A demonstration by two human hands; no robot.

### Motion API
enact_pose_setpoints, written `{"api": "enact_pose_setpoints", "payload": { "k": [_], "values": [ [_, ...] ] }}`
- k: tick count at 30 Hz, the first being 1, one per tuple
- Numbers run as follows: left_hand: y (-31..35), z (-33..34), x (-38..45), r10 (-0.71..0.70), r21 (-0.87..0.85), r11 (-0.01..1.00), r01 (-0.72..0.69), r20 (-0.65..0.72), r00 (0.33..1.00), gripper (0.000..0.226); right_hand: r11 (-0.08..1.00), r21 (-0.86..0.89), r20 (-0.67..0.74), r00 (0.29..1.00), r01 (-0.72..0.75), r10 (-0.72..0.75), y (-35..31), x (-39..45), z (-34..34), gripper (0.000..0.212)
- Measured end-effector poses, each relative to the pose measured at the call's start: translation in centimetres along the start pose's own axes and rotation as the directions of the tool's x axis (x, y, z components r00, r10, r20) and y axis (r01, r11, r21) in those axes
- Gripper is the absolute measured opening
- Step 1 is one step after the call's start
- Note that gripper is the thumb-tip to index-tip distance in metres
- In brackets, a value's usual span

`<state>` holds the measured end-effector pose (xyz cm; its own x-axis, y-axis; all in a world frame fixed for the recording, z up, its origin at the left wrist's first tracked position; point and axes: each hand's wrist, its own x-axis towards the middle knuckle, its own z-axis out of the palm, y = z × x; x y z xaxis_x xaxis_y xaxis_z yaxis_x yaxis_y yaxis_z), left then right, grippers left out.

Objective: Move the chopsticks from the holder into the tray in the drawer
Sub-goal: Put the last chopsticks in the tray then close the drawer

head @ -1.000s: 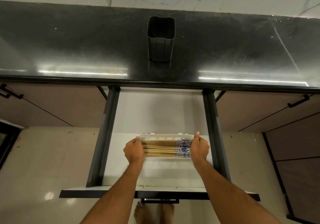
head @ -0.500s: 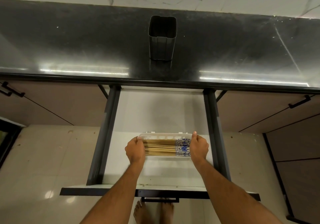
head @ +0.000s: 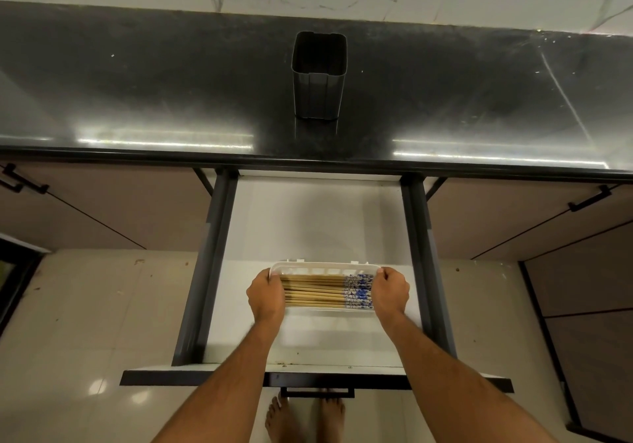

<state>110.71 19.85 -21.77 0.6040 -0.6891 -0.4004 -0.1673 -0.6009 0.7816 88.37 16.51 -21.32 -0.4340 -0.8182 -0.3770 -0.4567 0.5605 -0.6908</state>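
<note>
Both hands, left (head: 266, 294) and right (head: 390, 292), grip the chopstick-filled tray (head: 325, 266) in the drawer (head: 318, 216); holder (head: 318, 78) stands on the counter (head: 137, 93).

Dim, warm light; two glare streaks on the dark counter (head: 137, 93); wide-angle bending at edges; focus sharp.

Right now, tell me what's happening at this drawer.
A person stands at the open white drawer. The left hand and right hand each grip one end of the white plastic tray, which holds the wooden chopsticks with blue-patterned ends lying side by side. The dark square holder on the black countertop looks empty.
</note>
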Motion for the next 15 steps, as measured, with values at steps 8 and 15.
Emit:
{"api": "enact_pose_setpoints", "payload": {
  "k": [8,15],
  "values": [
    [0.5,-0.8,-1.0,0.121,0.159,0.979,-0.127,0.05,0.991,0.026,0.978,-0.194,0.1,0.993,0.079,-0.06,-0.2,0.3,-0.6,0.029],
    [1.3,-2.2,-3.3,0.368,0.449,0.822,-0.35,0.051,0.928,0.036,0.873,-0.404,0.169,0.96,0.273,-0.223,-0.6,-0.9,-1.9,0.047]
  ]
}}
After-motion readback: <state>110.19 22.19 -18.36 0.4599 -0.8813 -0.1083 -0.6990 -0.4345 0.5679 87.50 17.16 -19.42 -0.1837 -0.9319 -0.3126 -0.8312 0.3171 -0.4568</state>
